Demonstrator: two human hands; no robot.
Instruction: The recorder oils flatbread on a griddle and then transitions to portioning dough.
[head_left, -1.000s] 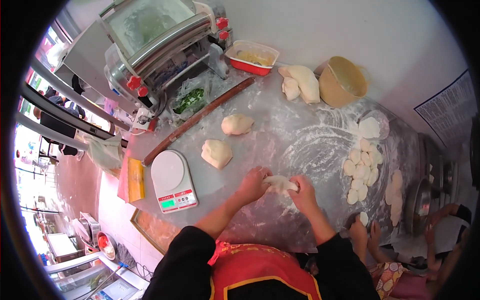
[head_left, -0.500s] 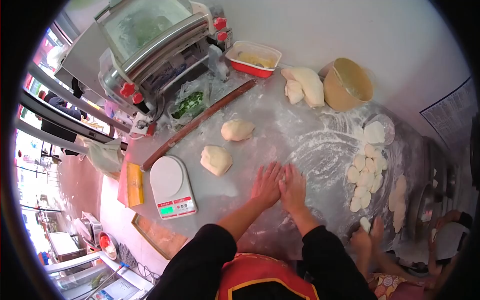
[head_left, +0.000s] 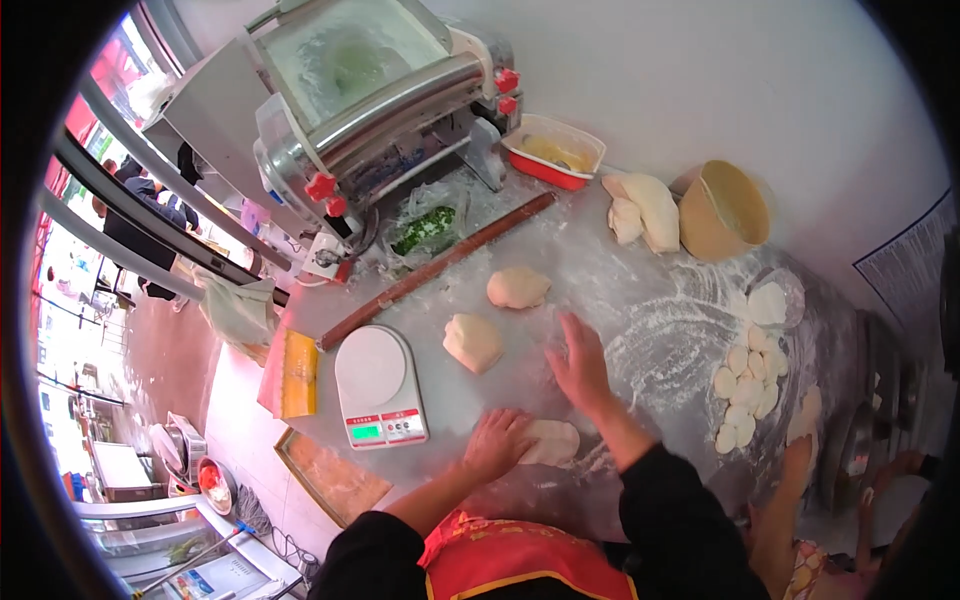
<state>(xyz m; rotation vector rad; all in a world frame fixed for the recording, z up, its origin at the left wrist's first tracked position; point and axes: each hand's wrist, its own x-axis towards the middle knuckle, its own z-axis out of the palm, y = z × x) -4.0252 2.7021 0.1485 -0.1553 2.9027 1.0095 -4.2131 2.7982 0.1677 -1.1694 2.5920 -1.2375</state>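
Flour-dusted, the counter (head_left: 640,300) carries a digital scale (head_left: 378,388) at left, two dough lumps (head_left: 473,342) above centre and small flat rounds (head_left: 745,385) at right. Half a second ago both my hands pressed side by side; now they have parted, so the kneading seems paused. My left hand (head_left: 497,443) curls over the dough piece (head_left: 552,441), gripping its edge, I think. My right hand (head_left: 580,362) lies open, fingers spread, flat on the flour.

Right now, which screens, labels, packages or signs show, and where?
Kitchen scale: white, left of the left hand; small green screen, red label strip.
Wall sheet: pale printed paper, far right.
Clear bag: holds greens, below the steel machine.
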